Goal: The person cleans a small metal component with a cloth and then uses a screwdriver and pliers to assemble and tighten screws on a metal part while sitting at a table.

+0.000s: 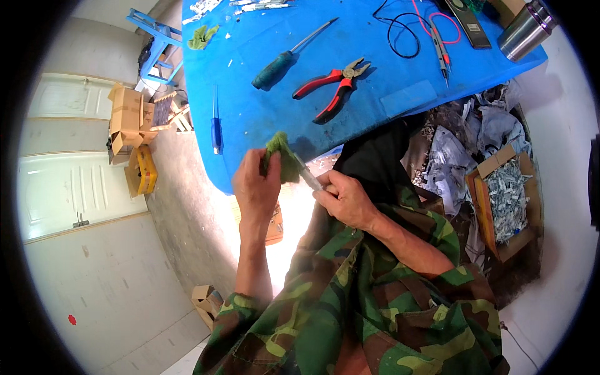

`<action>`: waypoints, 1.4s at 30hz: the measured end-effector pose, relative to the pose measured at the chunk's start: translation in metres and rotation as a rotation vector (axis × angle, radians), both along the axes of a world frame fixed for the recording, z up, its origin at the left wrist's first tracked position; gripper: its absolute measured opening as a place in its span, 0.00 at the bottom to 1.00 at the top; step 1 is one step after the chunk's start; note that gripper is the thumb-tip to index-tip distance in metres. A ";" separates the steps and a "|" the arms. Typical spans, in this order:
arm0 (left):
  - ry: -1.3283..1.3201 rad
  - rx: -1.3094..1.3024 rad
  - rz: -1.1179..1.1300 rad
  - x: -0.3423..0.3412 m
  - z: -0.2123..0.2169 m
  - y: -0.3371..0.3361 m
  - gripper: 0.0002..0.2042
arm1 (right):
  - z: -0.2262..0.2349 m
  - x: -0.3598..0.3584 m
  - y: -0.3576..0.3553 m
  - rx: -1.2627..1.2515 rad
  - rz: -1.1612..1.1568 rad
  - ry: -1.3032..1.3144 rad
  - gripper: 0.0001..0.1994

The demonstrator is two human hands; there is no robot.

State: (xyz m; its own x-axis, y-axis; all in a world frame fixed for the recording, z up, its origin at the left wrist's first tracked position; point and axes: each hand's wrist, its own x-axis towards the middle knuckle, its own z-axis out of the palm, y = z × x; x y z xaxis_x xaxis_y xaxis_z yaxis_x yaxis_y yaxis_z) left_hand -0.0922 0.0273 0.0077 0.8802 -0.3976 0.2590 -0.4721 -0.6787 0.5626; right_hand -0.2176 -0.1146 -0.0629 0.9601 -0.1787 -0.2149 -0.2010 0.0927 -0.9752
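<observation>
Just off the near edge of the blue-covered table, my left hand pinches a crumpled green cloth between thumb and fingers. My right hand is closed on the lower end of a slim whitish stick-like piece. The upper end of that piece meets the cloth, and its tip is hidden there. On the table beyond my hands lie red-and-black pliers with jaws apart, a teal-handled screwdriver and a small blue-handled screwdriver.
Test probes with red and black leads, a dark flat device and a steel flask occupy the table's far right. Another green cloth lies far left. A carton of whitish pieces stands on the right. A blue stool is left.
</observation>
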 end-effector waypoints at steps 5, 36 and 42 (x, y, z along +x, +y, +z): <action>0.085 0.057 -0.234 -0.045 -0.006 0.001 0.08 | -0.008 0.001 0.003 0.044 -0.063 -0.077 0.11; -0.070 0.020 -0.052 0.003 -0.031 0.008 0.07 | -0.002 0.000 -0.001 0.048 0.025 0.048 0.12; 0.130 -0.158 0.057 -0.003 -0.003 0.009 0.07 | -0.004 -0.002 0.002 0.055 0.008 -0.039 0.08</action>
